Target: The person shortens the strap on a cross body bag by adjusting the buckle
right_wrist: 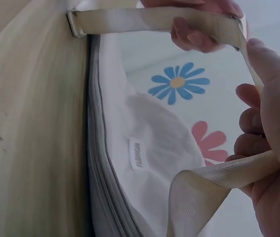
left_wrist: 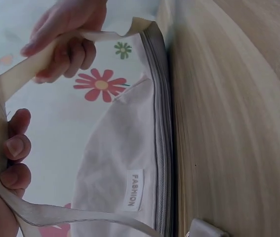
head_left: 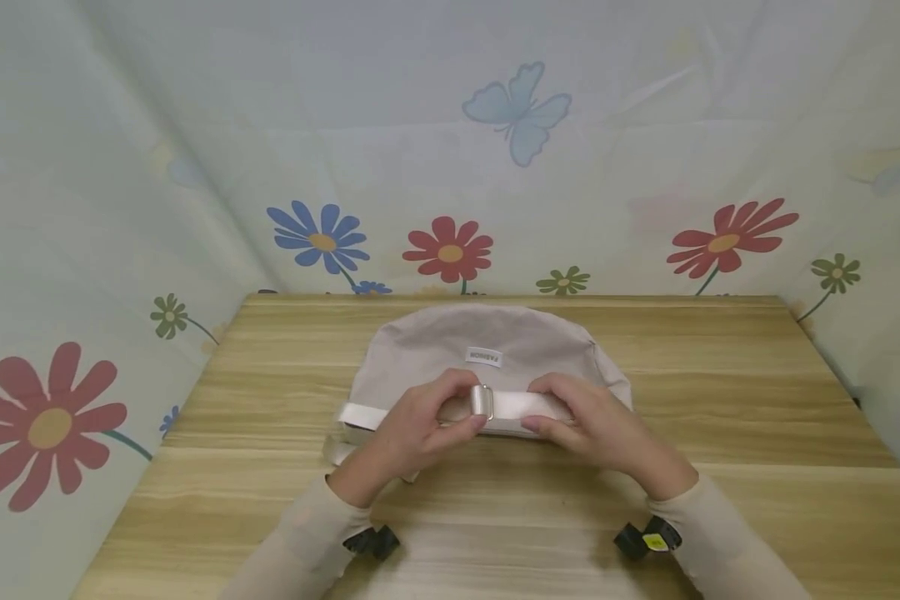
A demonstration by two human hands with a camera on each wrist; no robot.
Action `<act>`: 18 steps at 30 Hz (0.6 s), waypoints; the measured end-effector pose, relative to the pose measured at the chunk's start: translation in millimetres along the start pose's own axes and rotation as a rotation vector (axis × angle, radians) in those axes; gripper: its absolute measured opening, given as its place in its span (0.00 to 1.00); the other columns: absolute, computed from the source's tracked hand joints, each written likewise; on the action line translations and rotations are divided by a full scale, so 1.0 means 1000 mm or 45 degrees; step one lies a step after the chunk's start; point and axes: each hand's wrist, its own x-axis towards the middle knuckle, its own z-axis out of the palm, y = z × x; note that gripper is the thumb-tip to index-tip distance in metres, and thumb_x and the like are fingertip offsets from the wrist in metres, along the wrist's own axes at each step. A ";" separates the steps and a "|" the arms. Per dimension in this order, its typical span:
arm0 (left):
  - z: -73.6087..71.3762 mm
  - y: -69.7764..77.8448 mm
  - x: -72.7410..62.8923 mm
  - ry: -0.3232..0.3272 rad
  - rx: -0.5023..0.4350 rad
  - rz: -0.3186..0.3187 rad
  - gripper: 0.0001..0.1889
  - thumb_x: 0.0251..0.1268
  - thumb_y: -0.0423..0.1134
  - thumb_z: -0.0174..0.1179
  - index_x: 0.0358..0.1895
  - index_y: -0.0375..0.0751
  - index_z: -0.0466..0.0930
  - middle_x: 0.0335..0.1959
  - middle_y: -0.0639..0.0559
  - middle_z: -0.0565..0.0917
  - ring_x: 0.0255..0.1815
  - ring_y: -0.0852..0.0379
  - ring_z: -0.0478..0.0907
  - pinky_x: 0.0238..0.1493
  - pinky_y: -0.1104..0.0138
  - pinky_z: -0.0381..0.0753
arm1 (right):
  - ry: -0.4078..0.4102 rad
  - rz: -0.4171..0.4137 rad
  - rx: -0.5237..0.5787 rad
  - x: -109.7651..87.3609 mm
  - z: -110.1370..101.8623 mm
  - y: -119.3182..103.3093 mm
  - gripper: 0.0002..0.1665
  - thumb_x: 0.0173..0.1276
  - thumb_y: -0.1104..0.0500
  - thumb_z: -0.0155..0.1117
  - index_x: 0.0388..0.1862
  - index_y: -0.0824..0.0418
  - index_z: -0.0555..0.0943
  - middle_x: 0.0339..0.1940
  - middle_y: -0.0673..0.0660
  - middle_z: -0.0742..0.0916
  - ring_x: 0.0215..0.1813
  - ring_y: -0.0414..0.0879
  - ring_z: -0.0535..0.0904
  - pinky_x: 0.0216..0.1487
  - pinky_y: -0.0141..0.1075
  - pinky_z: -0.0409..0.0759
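Note:
A pale pinkish-grey fabric bag [head_left: 420, 354] lies on the table with its white FASHION label [head_left: 484, 357] upside down in the head view. Above the bag's near edge, an off-white webbing strap [head_left: 521, 405] is held up between both hands. My left hand [head_left: 423, 421] pinches the strap right at its metal slider buckle [head_left: 489, 402]. A short way to the right, my right hand [head_left: 600, 423] grips the same strap between thumb and curled fingers. From the right wrist view, the strap [right_wrist: 199, 192] loops down beneath the right hand. A zipper [left_wrist: 162, 133] runs along the bag's edge.
The wood-grain table [head_left: 720, 375] reaches back to a hanging cloth [head_left: 390, 150] printed with flowers and a butterfly. A metal strap ring [right_wrist: 75, 23] shows at one end of the bag. Dark wrist cameras [head_left: 372, 542] sit on both sleeves.

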 end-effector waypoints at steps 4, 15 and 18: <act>0.000 -0.001 -0.001 0.014 0.015 0.021 0.18 0.70 0.41 0.70 0.59 0.45 0.78 0.49 0.50 0.90 0.48 0.56 0.85 0.54 0.59 0.86 | 0.058 -0.019 -0.097 -0.002 -0.009 0.002 0.22 0.76 0.36 0.69 0.43 0.53 0.82 0.32 0.42 0.83 0.33 0.32 0.72 0.35 0.31 0.74; 0.004 -0.007 0.000 0.035 -0.152 0.137 0.19 0.75 0.37 0.66 0.63 0.41 0.73 0.52 0.43 0.89 0.54 0.54 0.86 0.60 0.60 0.86 | 0.089 -0.180 -0.033 0.004 -0.009 0.003 0.29 0.79 0.33 0.59 0.51 0.56 0.86 0.41 0.47 0.89 0.39 0.35 0.78 0.40 0.33 0.78; 0.007 -0.009 0.000 0.018 -0.243 0.155 0.18 0.78 0.36 0.64 0.63 0.39 0.70 0.52 0.40 0.88 0.55 0.56 0.85 0.59 0.63 0.86 | 0.084 -0.184 0.011 0.005 -0.007 0.003 0.26 0.80 0.36 0.60 0.53 0.56 0.86 0.42 0.47 0.89 0.41 0.35 0.78 0.42 0.33 0.79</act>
